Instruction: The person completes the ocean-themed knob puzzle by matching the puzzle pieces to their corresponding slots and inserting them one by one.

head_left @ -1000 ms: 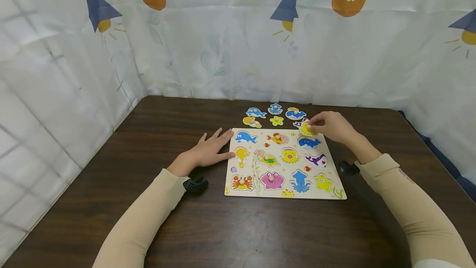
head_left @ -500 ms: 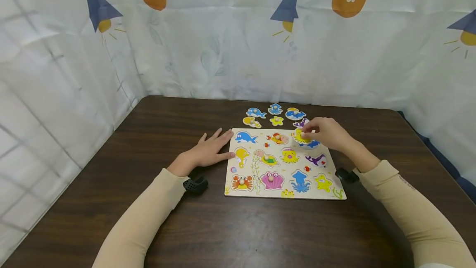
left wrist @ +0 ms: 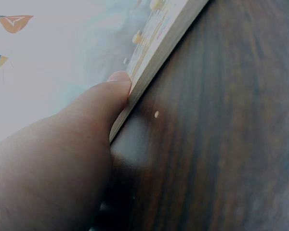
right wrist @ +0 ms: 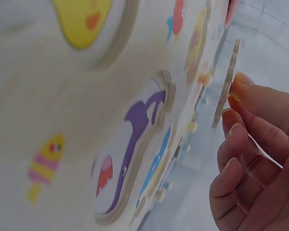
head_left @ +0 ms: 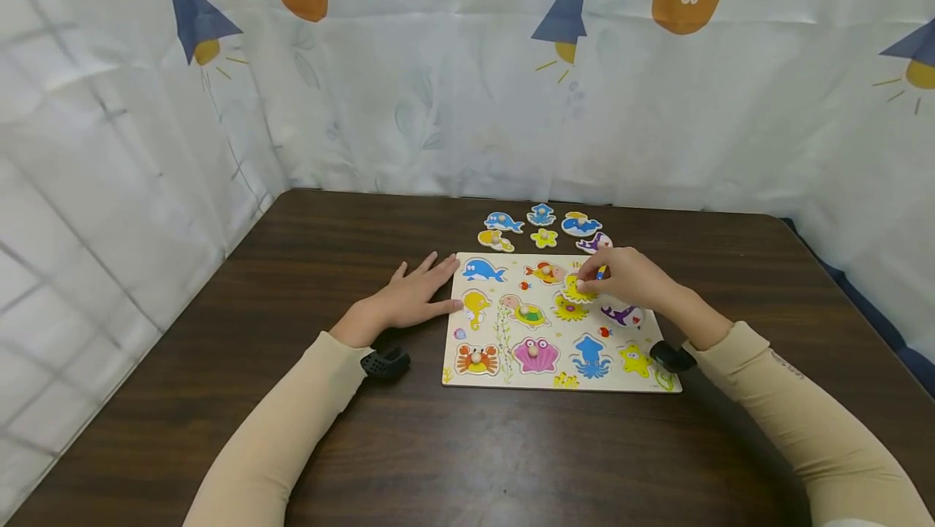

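A wooden knob puzzle board point(head_left: 621, 383) with sea animal shapes lies on the table. My right hand point(head_left: 637, 279) pinches a yellow octopus puzzle piece point(head_left: 575, 291) by its knob, over the printed octopus recess point(head_left: 571, 312). In the right wrist view the piece point(right wrist: 226, 86) is edge-on and apart from the board, thumb and fingers behind it. My left hand point(head_left: 405, 297) is spread flat at the board's upper left edge. Its thumb point(left wrist: 98, 101) presses against that edge in the left wrist view. Fish, turtle, crab and shell pieces with knobs sit in the board.
Behind the board lie several loose pieces: a light blue whale point(head_left: 503, 222), a blue squid point(head_left: 541, 214), a dark blue whale point(head_left: 581, 225), a yellow seahorse point(head_left: 495, 241), a starfish point(head_left: 544, 238) and a purple one point(head_left: 595, 243). A patterned curtain point(head_left: 453, 105) hangs behind the table point(head_left: 351, 446).
My right hand has carried the octopus piece left and nearer, from the board's upper right corner to over the octopus recess. The left hand has stayed in place.
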Motion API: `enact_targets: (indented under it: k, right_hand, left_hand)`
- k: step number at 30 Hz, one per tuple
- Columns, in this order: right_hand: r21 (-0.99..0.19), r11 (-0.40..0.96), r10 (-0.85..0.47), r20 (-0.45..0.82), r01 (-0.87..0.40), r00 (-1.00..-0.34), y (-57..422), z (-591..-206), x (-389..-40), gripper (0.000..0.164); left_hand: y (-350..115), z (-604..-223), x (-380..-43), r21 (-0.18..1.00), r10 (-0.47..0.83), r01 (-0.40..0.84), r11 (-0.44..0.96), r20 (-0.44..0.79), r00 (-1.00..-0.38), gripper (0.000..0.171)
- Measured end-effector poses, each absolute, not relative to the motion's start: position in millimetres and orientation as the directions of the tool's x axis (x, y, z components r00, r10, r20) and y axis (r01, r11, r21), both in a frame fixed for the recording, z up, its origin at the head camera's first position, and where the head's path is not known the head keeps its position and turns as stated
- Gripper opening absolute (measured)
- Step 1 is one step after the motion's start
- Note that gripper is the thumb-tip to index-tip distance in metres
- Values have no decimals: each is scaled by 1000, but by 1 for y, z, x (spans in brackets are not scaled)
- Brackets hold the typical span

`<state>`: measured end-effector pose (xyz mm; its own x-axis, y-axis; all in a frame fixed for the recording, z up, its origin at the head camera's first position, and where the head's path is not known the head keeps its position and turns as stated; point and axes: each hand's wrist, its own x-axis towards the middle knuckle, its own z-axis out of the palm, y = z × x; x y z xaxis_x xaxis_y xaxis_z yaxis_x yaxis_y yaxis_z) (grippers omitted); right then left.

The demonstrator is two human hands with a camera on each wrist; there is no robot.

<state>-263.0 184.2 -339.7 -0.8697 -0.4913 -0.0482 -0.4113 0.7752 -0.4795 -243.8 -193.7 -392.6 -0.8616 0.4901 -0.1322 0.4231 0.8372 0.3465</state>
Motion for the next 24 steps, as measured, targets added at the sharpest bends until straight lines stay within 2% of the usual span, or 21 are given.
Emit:
enact_targets:
  k: [11, 24]
  right_hand:
    - [-465, 762, -553, -105, -450, -827, 175, -351, -264, 12]
    - [-472, 771, -551, -161, -427, -819, 168, -351, -261, 10]
  left_hand:
    - [-194, -393, -243, 342, 488, 423, 839, -132, -863, 87]
    - [-193, -391, -243, 355, 486, 416, 837, -135, -864, 88]
